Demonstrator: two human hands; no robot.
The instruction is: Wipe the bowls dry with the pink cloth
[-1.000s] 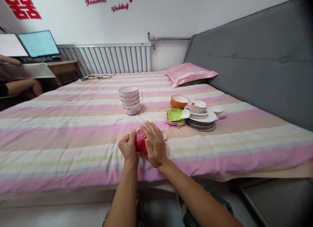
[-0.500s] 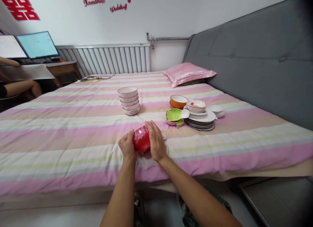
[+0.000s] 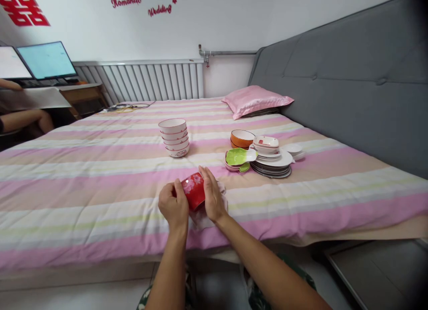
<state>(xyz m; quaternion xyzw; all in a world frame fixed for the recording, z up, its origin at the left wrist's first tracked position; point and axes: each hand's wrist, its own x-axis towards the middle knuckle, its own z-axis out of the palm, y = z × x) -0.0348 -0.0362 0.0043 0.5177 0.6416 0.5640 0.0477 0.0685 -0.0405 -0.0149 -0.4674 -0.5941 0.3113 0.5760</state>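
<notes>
A red bowl with pink flowers lies tilted on its side between my hands, just above the front of the bed. My left hand is closed around its left end, with the thumb along the surface. My right hand presses against the other end, its fingers close together and a pale pink cloth under it. The palm hides part of the bowl and most of the cloth. Beyond my hands stands a stack of white bowls with red rims.
To the right are stacked plates, green leaf-shaped dishes and orange bowls. A pink pillow rests by the grey headboard. At far left, a person's leg shows beside a desk with monitors.
My left hand has turned and its grip has shifted on the bowl, with the back of the hand now facing me more. The bowl has rotated slightly between my hands. The view has shifted a little.
</notes>
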